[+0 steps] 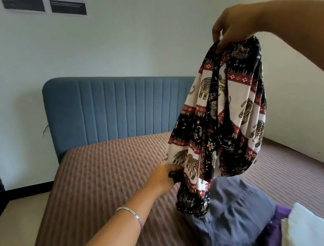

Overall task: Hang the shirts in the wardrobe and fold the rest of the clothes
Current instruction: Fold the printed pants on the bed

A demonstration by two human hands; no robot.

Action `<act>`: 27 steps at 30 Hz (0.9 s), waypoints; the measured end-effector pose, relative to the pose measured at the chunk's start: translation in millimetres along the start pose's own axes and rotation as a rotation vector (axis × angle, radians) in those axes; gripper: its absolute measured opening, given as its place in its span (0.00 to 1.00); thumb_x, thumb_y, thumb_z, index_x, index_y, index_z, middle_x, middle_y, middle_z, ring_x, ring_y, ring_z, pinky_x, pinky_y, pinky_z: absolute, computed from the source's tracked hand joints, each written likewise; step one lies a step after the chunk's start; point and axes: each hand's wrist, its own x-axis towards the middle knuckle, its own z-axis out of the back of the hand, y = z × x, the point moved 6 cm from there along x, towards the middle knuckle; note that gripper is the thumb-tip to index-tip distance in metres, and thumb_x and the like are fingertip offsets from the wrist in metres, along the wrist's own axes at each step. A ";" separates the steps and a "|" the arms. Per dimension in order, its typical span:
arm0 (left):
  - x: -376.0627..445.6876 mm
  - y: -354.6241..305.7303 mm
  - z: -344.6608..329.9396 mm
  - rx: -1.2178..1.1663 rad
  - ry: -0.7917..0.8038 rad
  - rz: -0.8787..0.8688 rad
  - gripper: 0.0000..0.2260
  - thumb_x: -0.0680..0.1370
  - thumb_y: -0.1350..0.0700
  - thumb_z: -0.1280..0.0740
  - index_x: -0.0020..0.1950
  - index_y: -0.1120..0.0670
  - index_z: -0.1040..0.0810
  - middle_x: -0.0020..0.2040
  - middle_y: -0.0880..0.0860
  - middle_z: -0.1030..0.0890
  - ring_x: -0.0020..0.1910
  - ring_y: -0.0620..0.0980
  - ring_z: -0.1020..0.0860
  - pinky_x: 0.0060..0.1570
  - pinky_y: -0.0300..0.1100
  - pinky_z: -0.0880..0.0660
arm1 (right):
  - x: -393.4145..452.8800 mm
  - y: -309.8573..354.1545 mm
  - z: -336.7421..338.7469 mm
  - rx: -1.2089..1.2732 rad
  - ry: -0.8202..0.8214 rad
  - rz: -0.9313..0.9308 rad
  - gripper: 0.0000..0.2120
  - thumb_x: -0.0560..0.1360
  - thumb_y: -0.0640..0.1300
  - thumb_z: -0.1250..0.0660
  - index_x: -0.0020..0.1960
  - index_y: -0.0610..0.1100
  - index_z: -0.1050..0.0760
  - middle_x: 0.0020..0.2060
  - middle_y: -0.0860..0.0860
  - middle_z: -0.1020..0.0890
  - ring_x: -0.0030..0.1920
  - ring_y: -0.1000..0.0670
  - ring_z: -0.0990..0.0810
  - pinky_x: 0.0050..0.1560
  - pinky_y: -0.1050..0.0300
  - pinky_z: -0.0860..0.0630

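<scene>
A black, white and red elephant-print garment (pixel 224 114) hangs bunched in the air over the bed. My right hand (pixel 233 26) pinches its top edge, high at the right. My left hand (pixel 165 177), with a silver bracelet on the wrist, grips a lower part of the same cloth near the bed surface. The garment's bottom end touches a pile of clothes below it: a grey-blue garment (pixel 232 217), a purple one (pixel 276 229) and a white one (pixel 309 229) at the lower right.
The bed (pixel 95 190) has a brown striped cover and a blue padded headboard (pixel 113 111) against the far wall. Pale floor (pixel 10 223) runs along the bed's left side. A wall stands close on the right.
</scene>
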 end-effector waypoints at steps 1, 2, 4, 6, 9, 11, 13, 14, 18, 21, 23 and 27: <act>-1.2 -4.1 -2.6 -0.095 0.043 0.008 0.24 0.77 0.72 0.40 0.71 0.54 0.28 0.65 0.49 0.25 0.66 0.50 0.27 0.62 0.35 0.32 | -1.1 -0.1 -0.1 0.002 0.010 0.001 0.08 0.71 0.48 0.26 0.46 0.46 0.21 0.39 0.50 0.23 0.48 0.44 0.25 0.49 0.52 0.29; -2.9 -7.1 -6.5 -0.171 0.098 0.028 0.25 0.77 0.73 0.42 0.71 0.55 0.29 0.65 0.49 0.25 0.66 0.48 0.29 0.63 0.36 0.33 | -1.8 0.2 -0.6 0.003 0.018 0.002 0.08 0.71 0.48 0.26 0.46 0.46 0.21 0.39 0.50 0.23 0.48 0.44 0.25 0.49 0.52 0.29; -4.3 -7.9 -13.5 -0.231 0.158 0.086 0.26 0.75 0.75 0.45 0.68 0.56 0.26 0.58 0.49 0.24 0.58 0.48 0.27 0.58 0.39 0.28 | -3.6 -0.1 -1.1 0.007 0.029 0.000 0.08 0.71 0.48 0.27 0.46 0.46 0.21 0.39 0.51 0.22 0.47 0.44 0.24 0.48 0.52 0.29; -8.1 -5.8 -14.8 -0.261 0.154 0.095 0.20 0.74 0.74 0.44 0.56 0.57 0.21 0.44 0.50 0.21 0.43 0.47 0.25 0.44 0.37 0.27 | -4.8 -0.4 -2.3 0.007 0.035 -0.004 0.07 0.71 0.48 0.27 0.46 0.46 0.22 0.40 0.50 0.22 0.47 0.44 0.24 0.47 0.52 0.29; -17.6 -1.1 -19.4 -0.353 0.182 -0.020 0.06 0.73 0.62 0.35 0.48 0.60 0.20 0.42 0.51 0.18 0.42 0.46 0.21 0.45 0.36 0.26 | -7.5 -2.3 -1.3 0.019 0.031 -0.020 0.08 0.72 0.47 0.27 0.47 0.45 0.22 0.38 0.51 0.23 0.46 0.44 0.25 0.48 0.53 0.30; -26.6 -3.1 -29.9 -0.374 0.244 -0.103 0.15 0.72 0.53 0.28 0.56 0.55 0.18 0.53 0.48 0.16 0.54 0.44 0.19 0.55 0.35 0.25 | -7.9 -2.4 -1.6 0.025 0.032 -0.029 0.08 0.72 0.47 0.27 0.48 0.45 0.22 0.38 0.51 0.23 0.47 0.44 0.25 0.49 0.52 0.29; -29.6 -6.3 -44.7 -0.238 0.217 -0.130 0.18 0.70 0.49 0.25 0.60 0.50 0.19 0.57 0.47 0.17 0.58 0.43 0.20 0.59 0.36 0.26 | -7.6 -0.1 -1.4 0.032 0.039 -0.032 0.08 0.72 0.47 0.28 0.48 0.45 0.21 0.38 0.51 0.23 0.47 0.43 0.25 0.50 0.50 0.28; -28.1 -7.0 -50.3 -0.131 0.165 -0.134 0.19 0.70 0.50 0.24 0.60 0.51 0.19 0.57 0.47 0.17 0.57 0.42 0.20 0.58 0.36 0.26 | -7.8 1.5 -1.7 0.032 0.044 -0.031 0.08 0.72 0.47 0.28 0.48 0.44 0.22 0.38 0.51 0.23 0.47 0.43 0.24 0.51 0.50 0.28; -29.8 1.9 -44.4 -0.059 0.083 -0.146 0.10 0.70 0.59 0.29 0.50 0.50 0.17 0.45 0.45 0.16 0.45 0.39 0.19 0.46 0.33 0.24 | -7.3 -0.4 -8.7 -0.021 0.044 -0.017 0.08 0.72 0.46 0.27 0.47 0.44 0.22 0.42 0.47 0.23 0.48 0.43 0.26 0.49 0.51 0.29; -42.9 32.8 1.1 -0.179 -0.035 -0.074 0.09 0.66 0.60 0.29 0.41 0.47 0.17 0.38 0.42 0.16 0.42 0.37 0.18 0.42 0.31 0.26 | -7.3 -10.7 -22.9 -0.075 0.051 -0.019 0.08 0.72 0.46 0.27 0.47 0.44 0.23 0.42 0.47 0.25 0.48 0.44 0.28 0.48 0.53 0.33; -58.0 56.5 51.2 -0.245 -0.208 -0.037 0.07 0.60 0.54 0.29 0.38 0.51 0.17 0.34 0.42 0.17 0.37 0.38 0.19 0.40 0.32 0.27 | -6.8 -18.8 -38.9 -0.078 0.071 -0.025 0.08 0.71 0.47 0.26 0.46 0.44 0.22 0.38 0.49 0.26 0.48 0.44 0.28 0.48 0.54 0.33; -93.3 82.3 151.4 -0.201 -0.480 -0.047 0.05 0.64 0.57 0.23 0.32 0.50 0.17 0.29 0.44 0.19 0.31 0.36 0.24 0.35 0.29 0.29 | -6.8 -19.2 -89.6 0.010 0.166 -0.009 0.09 0.70 0.49 0.25 0.45 0.46 0.21 0.37 0.50 0.24 0.46 0.44 0.26 0.48 0.54 0.32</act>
